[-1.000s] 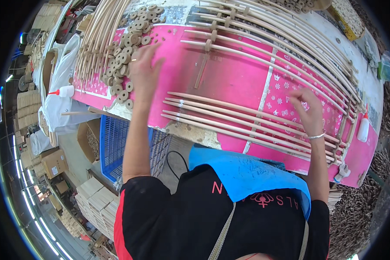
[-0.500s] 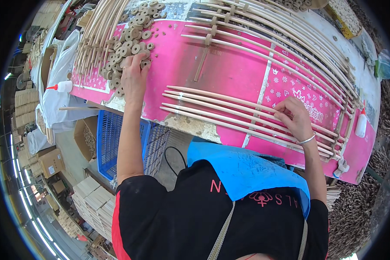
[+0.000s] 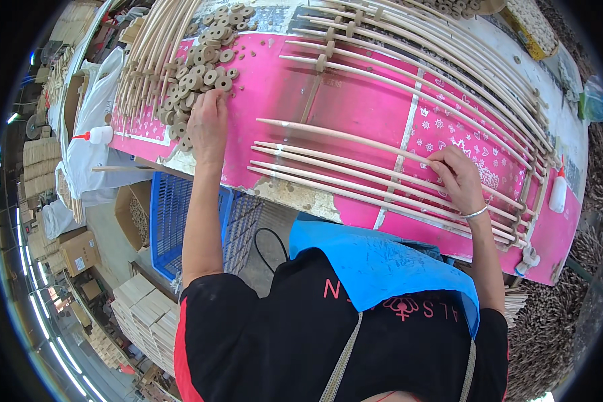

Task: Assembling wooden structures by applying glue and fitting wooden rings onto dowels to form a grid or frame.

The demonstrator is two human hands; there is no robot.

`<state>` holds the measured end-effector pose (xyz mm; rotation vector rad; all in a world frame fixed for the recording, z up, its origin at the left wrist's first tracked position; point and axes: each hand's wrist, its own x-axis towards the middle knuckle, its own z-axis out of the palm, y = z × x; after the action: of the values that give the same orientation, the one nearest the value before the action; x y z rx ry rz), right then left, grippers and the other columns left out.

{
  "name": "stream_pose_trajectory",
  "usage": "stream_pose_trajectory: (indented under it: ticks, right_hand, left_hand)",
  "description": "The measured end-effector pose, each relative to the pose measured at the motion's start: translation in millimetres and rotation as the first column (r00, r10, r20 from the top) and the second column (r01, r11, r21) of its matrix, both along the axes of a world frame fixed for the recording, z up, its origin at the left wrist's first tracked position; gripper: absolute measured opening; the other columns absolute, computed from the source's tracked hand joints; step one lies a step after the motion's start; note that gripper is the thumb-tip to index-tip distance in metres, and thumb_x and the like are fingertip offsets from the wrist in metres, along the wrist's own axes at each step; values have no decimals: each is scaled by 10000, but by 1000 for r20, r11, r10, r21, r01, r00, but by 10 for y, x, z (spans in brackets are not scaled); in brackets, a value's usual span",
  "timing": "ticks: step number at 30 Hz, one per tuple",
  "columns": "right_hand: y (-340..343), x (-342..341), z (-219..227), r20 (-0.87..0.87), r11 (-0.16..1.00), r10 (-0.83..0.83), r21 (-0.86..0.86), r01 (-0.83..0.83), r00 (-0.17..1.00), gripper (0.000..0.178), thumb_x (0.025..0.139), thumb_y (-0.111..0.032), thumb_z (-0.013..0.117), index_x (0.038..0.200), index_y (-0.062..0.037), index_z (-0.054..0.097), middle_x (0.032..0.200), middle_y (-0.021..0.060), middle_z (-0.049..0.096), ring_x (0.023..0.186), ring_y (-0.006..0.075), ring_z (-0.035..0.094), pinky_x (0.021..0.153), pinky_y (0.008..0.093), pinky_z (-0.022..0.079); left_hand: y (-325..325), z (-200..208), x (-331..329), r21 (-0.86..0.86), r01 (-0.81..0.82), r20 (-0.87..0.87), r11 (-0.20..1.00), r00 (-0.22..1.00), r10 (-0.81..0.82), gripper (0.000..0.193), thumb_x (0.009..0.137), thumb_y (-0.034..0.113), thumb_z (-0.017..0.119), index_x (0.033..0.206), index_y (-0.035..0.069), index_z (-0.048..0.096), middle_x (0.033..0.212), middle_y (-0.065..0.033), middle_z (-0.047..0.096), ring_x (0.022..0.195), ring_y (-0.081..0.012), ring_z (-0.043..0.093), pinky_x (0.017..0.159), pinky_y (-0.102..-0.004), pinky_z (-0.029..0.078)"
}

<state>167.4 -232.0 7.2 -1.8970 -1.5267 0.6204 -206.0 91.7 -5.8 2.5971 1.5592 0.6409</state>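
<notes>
The right hand [image 3: 458, 179] is pinching a wooden dowel [image 3: 342, 136], which is extending leftward over the pink worktop [image 3: 375, 100]; the left hand [image 3: 208, 126] is hovering by holed wooden discs [image 3: 198, 86], its grip unclear.

Black shirt [image 3: 268, 342] was worn, marked with red print [image 3: 403, 309] and red left-side panel [image 3: 181, 358]; blue apron [image 3: 395, 264] was strapped by pale cords [image 3: 345, 355]; silver bangle [image 3: 476, 214] was worn, right wrist [image 3: 479, 222].

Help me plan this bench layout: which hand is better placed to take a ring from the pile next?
Probably the left hand: its fingers are at the ring pile, while the right hand grips a rod farther right.
</notes>
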Motion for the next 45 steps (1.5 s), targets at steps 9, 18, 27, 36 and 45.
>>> stream_pose_trajectory:
  ticks: [9, 18, 27, 36, 45]
  right_hand:
    - [101, 31, 48, -32, 995, -77, 68, 79, 997, 117, 976, -94, 680, 1038, -2, 717, 832, 102, 594, 709, 211, 587, 638, 341, 453]
    - [113, 58, 8, -25, 994, -84, 66, 85, 996, 112, 977, -84, 677, 1042, -4, 721, 841, 97, 606, 726, 206, 596, 643, 335, 459]
    - [188, 3, 55, -98, 989, -111, 89, 120, 989, 135, 914, -60, 743, 1033, -8, 704, 868, 86, 626, 752, 184, 618, 667, 312, 497]
    - [206, 102, 132, -38, 986, -120, 113, 123, 992, 148, 877, -33, 761, 1009, -19, 694, 877, 83, 628, 759, 179, 646, 667, 307, 524]
    - [243, 158, 58, 213, 983, -130, 152, 99, 968, 147, 930, -158, 741, 1009, -39, 705, 867, 103, 650, 787, 251, 673, 682, 375, 537]
  left_hand:
    - [-401, 86, 423, -110, 138, 442, 984, 894, -76, 161, 963, 66, 685, 1119, 31, 712, 963, -106, 725, 807, -209, 711, 692, -329, 548]
    - [-535, 183, 621, -22, 114, 439, 993, 894, -92, 169, 956, 43, 685, 1121, 54, 716, 962, -76, 710, 815, -190, 704, 686, -327, 545]
    - [-690, 190, 814, 74, 210, 370, 975, 902, -222, 242, 941, 29, 685, 1177, 76, 709, 994, -82, 693, 808, -219, 701, 706, -359, 563]
    - [-458, 368, 704, 58, 302, 78, 951, 949, -306, 510, 822, 352, 812, 1305, 219, 714, 1239, -15, 638, 1204, -209, 578, 1052, -414, 363]
    - [-325, 312, 787, -26, 461, 64, 887, 886, -459, 434, 803, 291, 823, 1224, 226, 744, 1243, 9, 652, 1197, -248, 580, 1083, -451, 342]
